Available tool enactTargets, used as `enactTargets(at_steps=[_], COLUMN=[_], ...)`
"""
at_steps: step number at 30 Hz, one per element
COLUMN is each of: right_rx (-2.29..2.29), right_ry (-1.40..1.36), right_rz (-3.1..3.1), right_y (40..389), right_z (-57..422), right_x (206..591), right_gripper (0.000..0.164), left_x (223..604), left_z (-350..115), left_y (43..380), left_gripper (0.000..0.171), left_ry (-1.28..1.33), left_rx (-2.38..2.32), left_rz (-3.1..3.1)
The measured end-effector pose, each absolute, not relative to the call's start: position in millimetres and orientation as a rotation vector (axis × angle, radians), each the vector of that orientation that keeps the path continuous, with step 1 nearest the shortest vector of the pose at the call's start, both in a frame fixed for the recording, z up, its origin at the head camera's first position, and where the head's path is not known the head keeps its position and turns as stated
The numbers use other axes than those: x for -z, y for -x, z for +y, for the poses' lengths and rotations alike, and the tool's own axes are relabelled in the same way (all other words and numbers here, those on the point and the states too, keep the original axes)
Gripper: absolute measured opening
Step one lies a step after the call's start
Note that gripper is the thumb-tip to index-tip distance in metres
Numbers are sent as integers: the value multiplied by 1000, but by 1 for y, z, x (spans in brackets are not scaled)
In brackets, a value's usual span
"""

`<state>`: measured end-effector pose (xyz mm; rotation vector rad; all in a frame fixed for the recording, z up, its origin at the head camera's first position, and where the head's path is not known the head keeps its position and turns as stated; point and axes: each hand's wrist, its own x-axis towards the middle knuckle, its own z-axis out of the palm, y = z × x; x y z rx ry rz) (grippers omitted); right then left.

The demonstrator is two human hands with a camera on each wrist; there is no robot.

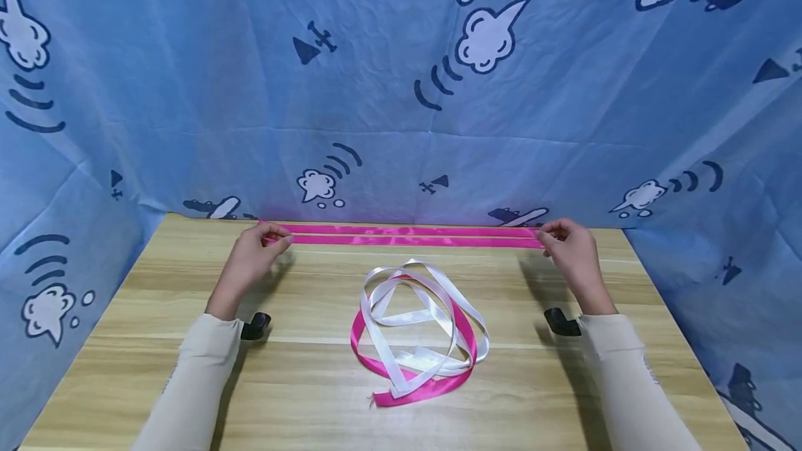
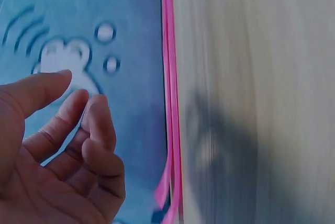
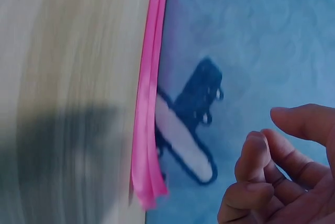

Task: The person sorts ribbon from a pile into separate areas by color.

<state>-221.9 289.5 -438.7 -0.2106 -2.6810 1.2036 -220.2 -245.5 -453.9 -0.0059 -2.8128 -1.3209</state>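
Observation:
Two pink satin ribbon strips [image 1: 401, 240] lie straight and parallel along the back edge of the wooden table. My left hand [image 1: 250, 256] hovers over their left ends, and my right hand [image 1: 573, 259] is over their right ends. In the left wrist view, the thumb and loosely bent fingers [image 2: 99, 124] stand apart, holding nothing, beside the pink ribbon [image 2: 170, 77]. Likewise, the right wrist view shows a gap between thumb and half-bent fingers [image 3: 251, 153], away from the ribbon ends [image 3: 148, 182]. Nearer me lies a loose coil of white ribbon [image 1: 407, 318] and pink ribbon [image 1: 432, 390].
A blue printed cloth [image 1: 376, 89] hangs directly behind the table [image 1: 301, 395] and along both sides. Black wrist-worn pieces [image 1: 255, 326] jut inward from both cuffs above the tabletop.

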Motion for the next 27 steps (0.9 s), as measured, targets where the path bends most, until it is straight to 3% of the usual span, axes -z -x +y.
enactTargets(at_steps=[17, 27], right_rx=[-1172, -1305], right_ry=[-507, -652], right_rz=[-2892, -2919], right_y=[223, 222], right_z=[199, 167], right_x=[464, 472], right_gripper=[9, 13], left_x=[477, 479], left_z=[-152, -118], left_y=[239, 238], left_gripper=[14, 14], left_ry=[557, 680], left_rx=[1450, 1460], left_rz=[-2952, -2964])
